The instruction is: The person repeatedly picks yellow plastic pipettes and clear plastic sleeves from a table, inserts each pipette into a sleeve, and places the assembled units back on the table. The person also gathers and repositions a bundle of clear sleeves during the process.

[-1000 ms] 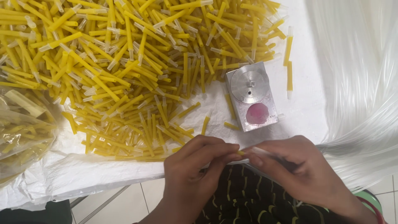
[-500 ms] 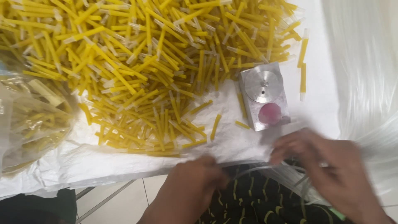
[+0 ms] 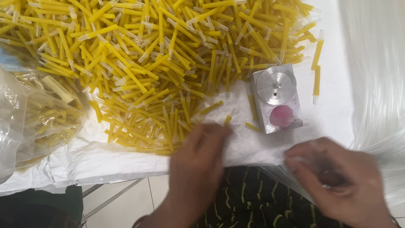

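A big heap of short yellow tubes with clear tips (image 3: 160, 63) covers a white sheet (image 3: 333, 105) on the table. My left hand (image 3: 200, 158) is blurred at the heap's near edge, fingers reaching onto the closest yellow tubes; I cannot tell whether it holds one. My right hand (image 3: 333, 181) is at the table's near right edge, fingers curled around thin clear tubing (image 3: 291, 179) that runs off toward the right. A small metal block (image 3: 276, 98) with a round silver disc and a pink pad lies between the heap and my right hand.
A clear plastic bag with more yellow tubes (image 3: 38, 122) sits at the left. A thick bundle of clear tubing (image 3: 375, 71) lies along the right side. Tiled floor and a metal table leg (image 3: 109, 196) show below the table edge.
My hands were together at the table's near edge; they have parted. The left hand has gone up to the heap's edge, the right has shifted right and down with the clear tubing.
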